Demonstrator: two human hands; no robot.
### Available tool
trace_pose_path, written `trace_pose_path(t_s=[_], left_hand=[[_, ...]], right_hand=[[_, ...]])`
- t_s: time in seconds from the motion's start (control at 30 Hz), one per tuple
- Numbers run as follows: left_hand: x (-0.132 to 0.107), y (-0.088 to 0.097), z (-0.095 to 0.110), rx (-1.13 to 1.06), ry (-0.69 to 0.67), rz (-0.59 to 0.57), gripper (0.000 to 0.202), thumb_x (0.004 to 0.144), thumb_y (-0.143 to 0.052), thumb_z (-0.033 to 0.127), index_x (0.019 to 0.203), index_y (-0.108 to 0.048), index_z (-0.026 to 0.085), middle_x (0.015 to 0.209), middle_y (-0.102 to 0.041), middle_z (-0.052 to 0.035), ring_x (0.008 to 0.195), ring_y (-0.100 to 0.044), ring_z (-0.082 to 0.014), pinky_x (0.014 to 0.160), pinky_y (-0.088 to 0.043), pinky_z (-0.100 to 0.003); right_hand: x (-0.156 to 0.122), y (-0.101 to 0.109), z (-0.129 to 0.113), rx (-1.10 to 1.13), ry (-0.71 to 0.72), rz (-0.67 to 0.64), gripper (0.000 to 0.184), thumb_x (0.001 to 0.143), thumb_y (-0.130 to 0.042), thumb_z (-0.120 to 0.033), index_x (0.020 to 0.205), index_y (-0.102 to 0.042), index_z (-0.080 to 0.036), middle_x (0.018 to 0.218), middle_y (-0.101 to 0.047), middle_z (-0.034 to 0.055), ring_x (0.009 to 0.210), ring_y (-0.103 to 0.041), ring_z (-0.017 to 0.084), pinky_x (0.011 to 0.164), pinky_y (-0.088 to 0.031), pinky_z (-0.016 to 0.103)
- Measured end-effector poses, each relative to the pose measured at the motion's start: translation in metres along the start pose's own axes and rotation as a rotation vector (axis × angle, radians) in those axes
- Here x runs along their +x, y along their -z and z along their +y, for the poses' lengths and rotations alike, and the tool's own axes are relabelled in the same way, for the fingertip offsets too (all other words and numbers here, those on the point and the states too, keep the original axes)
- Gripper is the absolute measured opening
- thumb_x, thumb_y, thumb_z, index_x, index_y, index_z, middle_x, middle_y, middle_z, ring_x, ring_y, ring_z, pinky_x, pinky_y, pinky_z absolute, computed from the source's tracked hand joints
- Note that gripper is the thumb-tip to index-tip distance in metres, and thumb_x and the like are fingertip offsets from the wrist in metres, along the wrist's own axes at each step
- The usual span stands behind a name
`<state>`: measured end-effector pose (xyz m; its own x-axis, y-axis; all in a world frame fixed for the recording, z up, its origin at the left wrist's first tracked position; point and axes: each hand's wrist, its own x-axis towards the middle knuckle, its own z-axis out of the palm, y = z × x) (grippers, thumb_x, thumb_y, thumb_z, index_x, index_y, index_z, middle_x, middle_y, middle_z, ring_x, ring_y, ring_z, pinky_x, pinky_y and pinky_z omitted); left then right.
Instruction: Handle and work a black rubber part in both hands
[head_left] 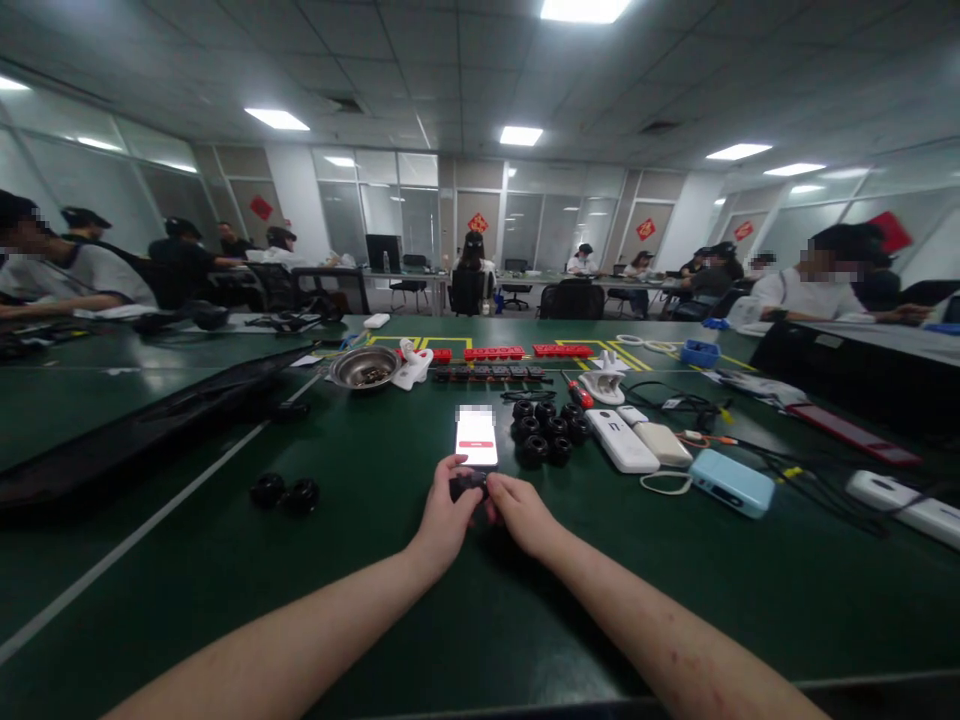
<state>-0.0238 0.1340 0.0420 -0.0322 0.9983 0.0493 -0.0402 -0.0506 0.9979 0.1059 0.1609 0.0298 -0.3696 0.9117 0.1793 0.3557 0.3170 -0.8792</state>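
Note:
Both my hands meet at the middle of the green table (465,600). My left hand (444,518) and my right hand (521,512) are closed on a small black part (469,486) held between their fingertips. Just beyond them a phone (476,438) lies flat with its screen lit. To the right of the phone sits a cluster of several black rings (547,432). Two more black rings (285,493) lie apart on the left.
White power banks (622,440), a light blue one (731,482) and tangled cables lie to the right. A metal bowl (365,368), red and black part strips (495,353) and a red-handled screwdriver (579,392) sit further back. Other people sit at tables around the room.

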Motion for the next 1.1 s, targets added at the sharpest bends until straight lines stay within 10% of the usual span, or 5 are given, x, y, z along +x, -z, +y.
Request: trace_pose_path(t_s=[0.23, 0.4, 0.63, 0.87, 1.1], left_hand=[[-0.003, -0.002, -0.004, 0.106, -0.016, -0.137, 0.035, 0.073, -0.048, 0.029, 0.106, -0.04, 0.02, 0.09, -0.046, -0.0029, 0.067, -0.049, -0.0116, 0.049, -0.039, -0.02], [0.003, 0.005, -0.004, 0.209, 0.065, -0.204, 0.04, 0.076, -0.043, 0.041, 0.109, -0.036, 0.021, 0.09, -0.047, -0.0043, 0.062, -0.05, -0.0112, 0.046, -0.039, -0.021], [0.013, 0.009, -0.014, 0.078, 0.076, -0.301, 0.028, 0.078, -0.042, 0.035, 0.1, -0.04, 0.019, 0.081, -0.049, -0.0014, 0.057, -0.048, -0.0086, 0.046, -0.038, -0.019], [0.005, 0.015, -0.014, 0.144, 0.031, -0.23, 0.038, 0.072, -0.052, 0.033, 0.106, -0.041, 0.021, 0.086, -0.049, -0.0029, 0.072, -0.05, -0.0148, 0.057, -0.042, -0.025], [0.008, 0.013, -0.011, 0.123, 0.135, -0.257, 0.039, 0.076, -0.042, 0.043, 0.106, -0.037, 0.019, 0.083, -0.051, -0.0033, 0.064, -0.052, -0.014, 0.054, -0.042, -0.026]], right_hand=[[0.007, 0.006, 0.008, 0.169, -0.149, -0.071, 0.037, 0.078, -0.038, -0.05, 0.065, -0.045, -0.016, 0.043, -0.045, -0.005, 0.033, -0.041, 0.008, 0.031, -0.033, 0.019], [0.002, 0.012, 0.0, 0.226, -0.045, -0.036, 0.021, 0.071, -0.056, -0.029, 0.087, -0.049, -0.018, 0.075, -0.054, -0.001, 0.066, -0.053, 0.012, 0.056, -0.045, 0.023], [-0.002, 0.014, -0.003, 0.236, 0.101, -0.015, 0.048, 0.064, -0.064, -0.022, 0.107, -0.042, -0.021, 0.096, -0.05, 0.0029, 0.082, -0.05, 0.015, 0.072, -0.042, 0.029], [0.001, 0.013, 0.006, 0.245, -0.279, -0.162, 0.046, 0.079, -0.027, -0.056, 0.063, -0.044, -0.016, 0.047, -0.045, -0.0031, 0.033, -0.037, 0.007, 0.028, -0.027, 0.018], [-0.007, 0.018, -0.01, 0.081, -0.017, -0.142, 0.02, 0.07, -0.059, -0.021, 0.088, -0.052, -0.018, 0.07, -0.052, -0.0023, 0.061, -0.048, 0.01, 0.054, -0.04, 0.021]])
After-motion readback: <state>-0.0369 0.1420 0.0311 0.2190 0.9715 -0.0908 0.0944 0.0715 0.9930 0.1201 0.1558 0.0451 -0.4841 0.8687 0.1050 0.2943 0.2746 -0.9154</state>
